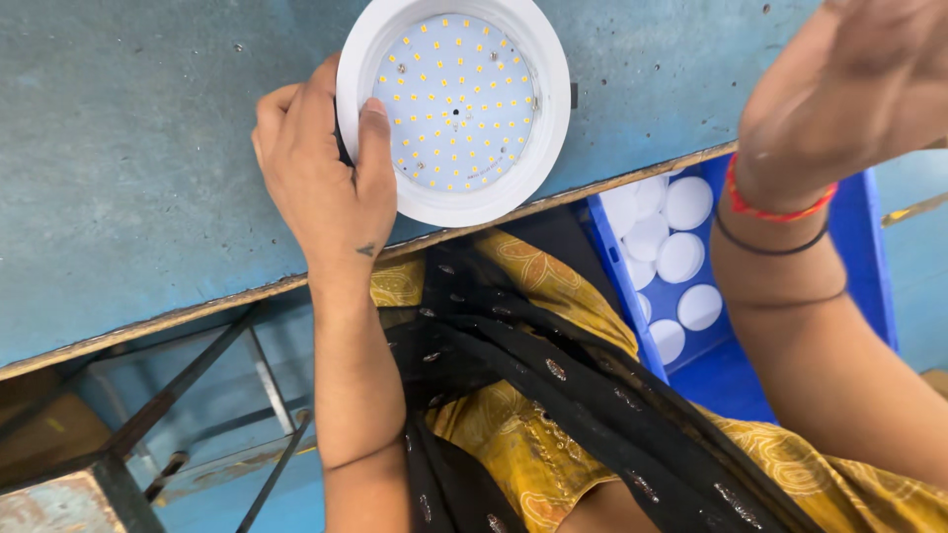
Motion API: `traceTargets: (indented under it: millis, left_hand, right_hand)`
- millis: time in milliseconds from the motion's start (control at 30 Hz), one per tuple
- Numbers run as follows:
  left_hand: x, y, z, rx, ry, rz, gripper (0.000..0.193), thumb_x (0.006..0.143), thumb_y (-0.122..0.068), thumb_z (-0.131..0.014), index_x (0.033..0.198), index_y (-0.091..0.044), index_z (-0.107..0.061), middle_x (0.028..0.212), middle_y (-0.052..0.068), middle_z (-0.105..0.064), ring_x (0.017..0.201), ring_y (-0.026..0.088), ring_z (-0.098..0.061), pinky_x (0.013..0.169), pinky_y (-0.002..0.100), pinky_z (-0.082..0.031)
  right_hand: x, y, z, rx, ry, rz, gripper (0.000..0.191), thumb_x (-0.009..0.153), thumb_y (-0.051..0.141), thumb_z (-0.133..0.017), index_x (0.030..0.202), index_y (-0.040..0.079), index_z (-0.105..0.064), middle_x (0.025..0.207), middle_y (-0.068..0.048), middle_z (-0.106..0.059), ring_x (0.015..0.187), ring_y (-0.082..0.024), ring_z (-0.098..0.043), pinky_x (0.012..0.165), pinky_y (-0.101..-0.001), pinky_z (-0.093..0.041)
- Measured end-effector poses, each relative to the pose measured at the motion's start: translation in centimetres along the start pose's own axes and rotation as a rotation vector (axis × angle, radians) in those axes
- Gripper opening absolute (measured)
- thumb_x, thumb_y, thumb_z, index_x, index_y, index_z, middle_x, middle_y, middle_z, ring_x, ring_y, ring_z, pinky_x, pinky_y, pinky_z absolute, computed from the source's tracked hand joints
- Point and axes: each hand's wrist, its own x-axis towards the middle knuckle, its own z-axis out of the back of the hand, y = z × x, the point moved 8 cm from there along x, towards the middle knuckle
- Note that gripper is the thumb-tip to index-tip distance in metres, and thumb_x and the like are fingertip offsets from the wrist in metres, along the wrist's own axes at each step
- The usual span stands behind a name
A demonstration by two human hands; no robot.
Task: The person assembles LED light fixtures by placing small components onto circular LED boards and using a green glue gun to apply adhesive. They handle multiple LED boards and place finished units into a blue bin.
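A worn blue-grey painted tabletop [148, 148] with a chipped wooden edge fills the upper part of the view, and below it a dark metal frame [197, 395] stands over a blue floor. One round white plastic LED downlight [454, 104] lies on the tabletop close to its near edge, its face turned up toward the camera so that the disc of small yellow diodes inside the white rim shows. Being circular, it has no long axis; it lies flat.

The left hand [321, 168] sits just to the left of the lamp and grips it, the thumb laid over the white rim and the fingers curled behind the edge. The right hand [854, 79] is raised at the upper right, well apart from the lamp; it is blurred and cut by the frame, so whether it is open or closed cannot be told. Two bands, one red and one dark, circle its wrist.

Below the table edge stands one blue plastic crate [741, 375] with about nine round white plastic discs [688, 202] showing in it. Yellow patterned cloth with a black scarf covers the lap.
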Motion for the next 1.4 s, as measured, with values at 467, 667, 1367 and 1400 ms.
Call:
traceTargets:
  millis: [467,667,1367,1400]
  left_hand:
    - [0.3,0.5,0.7,0.001,-0.039,0.031,0.036,0.097,-0.014,-0.071,0.133,-0.006,-0.068,0.106,0.013,-0.068,0.109,0.031,-0.057,0.099,0.041,-0.044]
    - [0.4,0.4,0.9,-0.017,-0.019,0.039,0.036,0.094,-0.016,-0.071,0.128,-0.005,-0.069,0.103,0.01,-0.071,0.107,0.029,-0.06,0.1,0.042,-0.044]
    - [0.7,1.2,2.0,-0.19,-0.182,0.217,0.042,0.092,-0.005,-0.061,0.133,-0.004,-0.063,0.12,0.019,-0.068,0.106,0.034,-0.07,0.093,0.042,-0.054]
    - [0.8,0.9,2.2,-0.172,-0.191,0.188,0.042,0.091,-0.005,-0.062,0.133,-0.004,-0.063,0.119,0.019,-0.069,0.107,0.035,-0.07,0.094,0.042,-0.054]
  right_hand:
    - [0.0,3.8,-17.0,-0.8,1.188,0.278,0.019,0.083,0.029,-0.082,0.09,0.011,-0.08,0.086,-0.004,-0.067,0.078,-0.028,-0.068,0.062,-0.0407,-0.053]
    - [-1.8,0.6,-21.0,-1.211,1.545,0.22,0.009,0.073,0.02,-0.073,0.073,0.011,-0.077,0.08,-0.007,-0.07,0.075,-0.03,-0.073,0.054,-0.0433,-0.055]
    - [-1.0,-6.2,-4.8,-0.338,0.118,-0.154,0.011,0.097,0.002,-0.076,0.108,0.002,-0.073,0.098,-0.009,-0.073,0.084,-0.014,-0.071,0.075,-0.027,-0.058]
    - [-0.7,-6.3,-4.0,-0.337,0.064,-0.144,0.008,0.099,0.002,-0.076,0.107,0.003,-0.074,0.097,-0.009,-0.073,0.085,-0.014,-0.072,0.077,-0.0273,-0.058]
